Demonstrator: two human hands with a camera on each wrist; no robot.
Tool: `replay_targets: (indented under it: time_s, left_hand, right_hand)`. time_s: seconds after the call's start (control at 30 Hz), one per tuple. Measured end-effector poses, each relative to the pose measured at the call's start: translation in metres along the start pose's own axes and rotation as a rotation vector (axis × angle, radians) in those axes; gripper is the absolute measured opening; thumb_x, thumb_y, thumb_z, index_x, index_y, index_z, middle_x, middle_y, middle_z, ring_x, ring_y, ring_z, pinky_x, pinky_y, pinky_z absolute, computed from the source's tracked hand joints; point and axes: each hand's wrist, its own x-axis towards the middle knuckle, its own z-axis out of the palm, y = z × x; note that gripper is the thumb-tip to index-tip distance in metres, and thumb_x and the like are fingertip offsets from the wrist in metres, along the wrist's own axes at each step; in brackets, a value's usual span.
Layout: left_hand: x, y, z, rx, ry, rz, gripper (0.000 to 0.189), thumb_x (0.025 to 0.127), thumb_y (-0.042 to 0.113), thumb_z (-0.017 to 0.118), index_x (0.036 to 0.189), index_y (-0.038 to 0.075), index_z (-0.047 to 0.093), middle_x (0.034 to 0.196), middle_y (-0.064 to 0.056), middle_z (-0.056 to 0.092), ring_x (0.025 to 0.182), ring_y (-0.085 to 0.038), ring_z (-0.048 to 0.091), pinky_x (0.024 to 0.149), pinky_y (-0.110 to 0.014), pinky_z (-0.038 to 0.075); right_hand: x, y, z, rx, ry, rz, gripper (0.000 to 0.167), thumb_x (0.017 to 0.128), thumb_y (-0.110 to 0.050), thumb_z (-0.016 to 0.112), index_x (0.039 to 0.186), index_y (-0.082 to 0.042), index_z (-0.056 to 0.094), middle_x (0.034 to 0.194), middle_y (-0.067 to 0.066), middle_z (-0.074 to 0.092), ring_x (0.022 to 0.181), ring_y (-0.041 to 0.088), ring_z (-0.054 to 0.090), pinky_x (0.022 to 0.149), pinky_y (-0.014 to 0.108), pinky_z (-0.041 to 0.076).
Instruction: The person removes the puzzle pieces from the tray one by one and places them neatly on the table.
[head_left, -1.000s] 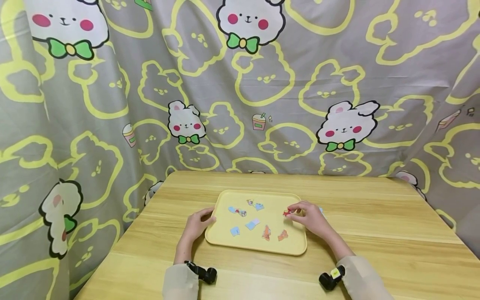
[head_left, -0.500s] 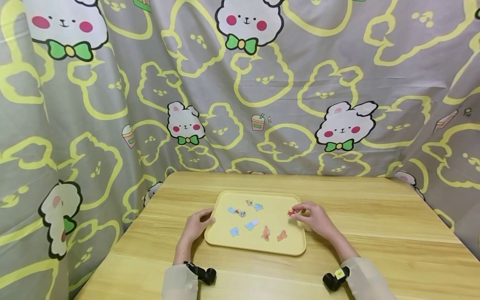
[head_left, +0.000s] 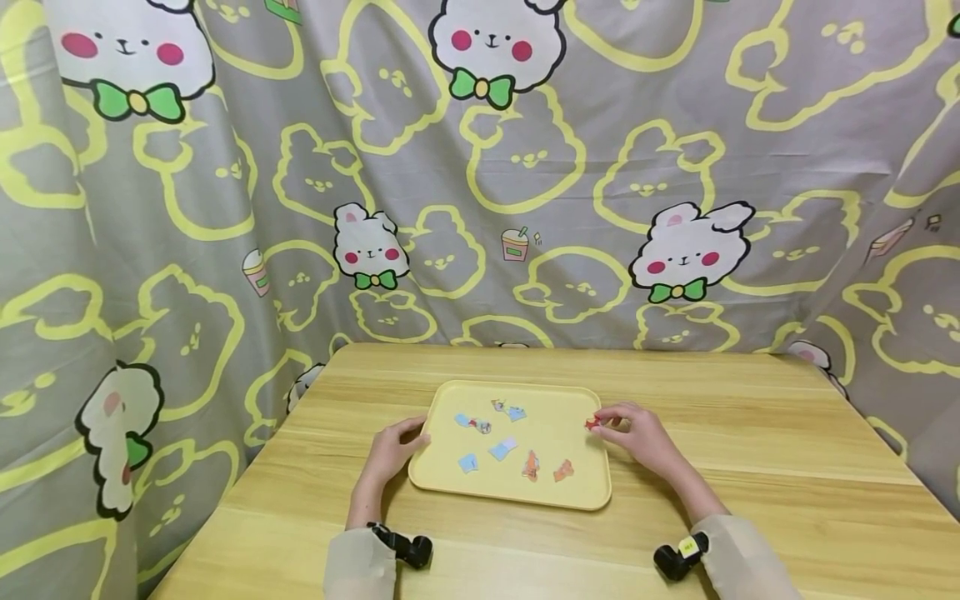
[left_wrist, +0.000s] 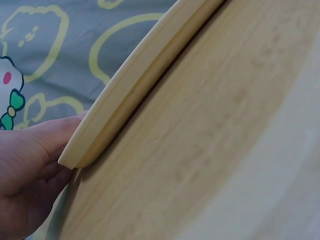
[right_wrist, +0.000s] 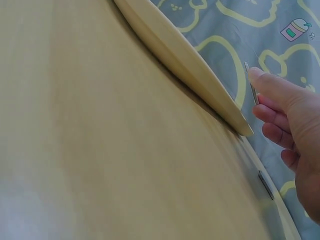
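Note:
A yellow tray (head_left: pixel 555 400) lies on the table with several flat puzzle pieces on it. My left hand (head_left: pixel 392 450) grips the tray's left edge; the left wrist view has this hand (left_wrist: pixel 30 165) at the tray corner. Between right thumb and fingertips, a red puzzle piece (head_left: pixel 592 423) is pinched over the tray's right rim by my right hand (head_left: pixel 641 437). The right wrist view catches the held piece (right_wrist: pixel 252 85) edge-on, above the tray's level. Nearest it on the tray is an orange piece (head_left: pixel 563 471).
Also on the tray lie another orange piece (head_left: pixel 531 467), blue pieces (head_left: pixel 468 462) and a blue-lilac piece (head_left: pixel 503 449). A thin flat piece (right_wrist: pixel 266 185) rests on the table beyond the tray, under the right hand. A patterned curtain (head_left: pixel 465 167) borders the wooden table (head_left: pixel 750 433).
My right hand has moved right with the red puzzle piece, from inside the tray to its right rim. The left hand and the other pieces have stayed put.

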Motion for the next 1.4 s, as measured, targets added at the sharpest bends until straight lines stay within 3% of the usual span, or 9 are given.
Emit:
replay_targets:
  time_s: [0.2,0.43,0.8,1.4]
  left_hand:
    - [0.000,0.001,-0.001,0.006,0.002,-0.004,0.042,0.092,0.020,0.069,0.132,0.009,0.063,0.134,-0.018,0.062,0.132,-0.040,0.051,0.114,-0.054,0.039]
    - [0.000,0.000,0.000,0.009,0.004,0.003,0.042,0.091,0.020,0.069,0.131,0.009,0.063,0.132,-0.017,0.064,0.131,-0.039,0.052,0.113,-0.053,0.040]
    - [0.000,0.001,-0.001,0.016,0.008,0.015,0.041,0.091,0.020,0.070,0.130,0.009,0.064,0.131,-0.017,0.064,0.130,-0.039,0.053,0.113,-0.053,0.041]
    - [-0.001,0.000,-0.001,0.016,0.008,0.022,0.041,0.091,0.020,0.069,0.130,0.008,0.064,0.131,-0.017,0.064,0.129,-0.039,0.054,0.113,-0.053,0.041]
  right_hand:
    - [-0.001,0.003,-0.007,-0.015,0.008,0.010,0.028,0.081,-0.026,0.080,0.104,-0.009,0.076,0.099,0.005,0.074,0.085,0.009,0.061,0.071,0.020,0.052]
    - [-0.004,0.010,-0.014,-0.023,0.019,0.013,0.028,0.081,-0.025,0.079,0.102,-0.007,0.076,0.094,0.007,0.072,0.078,0.003,0.058,0.064,0.019,0.050]
    - [-0.009,0.018,-0.026,-0.069,0.039,0.015,0.029,0.080,-0.022,0.080,0.103,-0.006,0.076,0.093,0.006,0.073,0.081,0.002,0.058,0.067,0.018,0.048]
    - [-0.020,0.033,-0.048,-0.118,0.029,0.085,0.032,0.083,-0.029,0.078,0.108,-0.009,0.075,0.096,0.005,0.072,0.081,-0.002,0.053,0.064,0.017,0.044]
